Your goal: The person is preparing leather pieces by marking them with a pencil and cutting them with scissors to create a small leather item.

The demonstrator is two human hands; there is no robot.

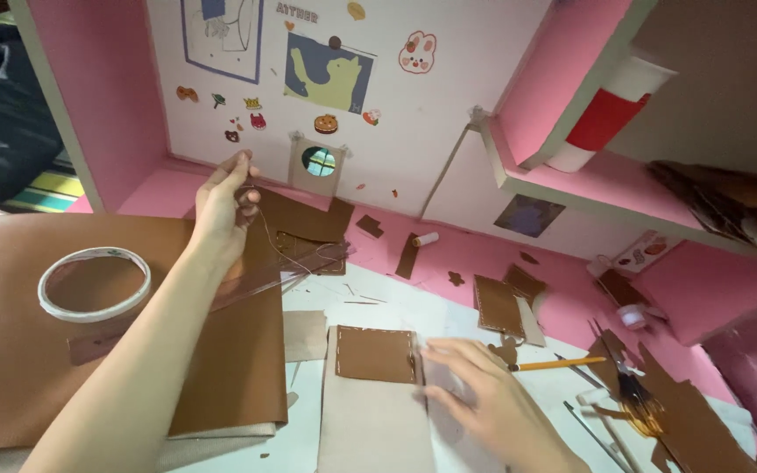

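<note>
Right hand [484,394] lies flat, fingers spread, pressing the brown leather patch's [376,354] edge onto a beige strip [370,425]. At eleven o'clock the left hand [223,208] is raised, fingertips pinched on a thin thread [284,247]. A tape ring [94,283] sits at nine o'clock, a pencil [561,363] at three.
</note>
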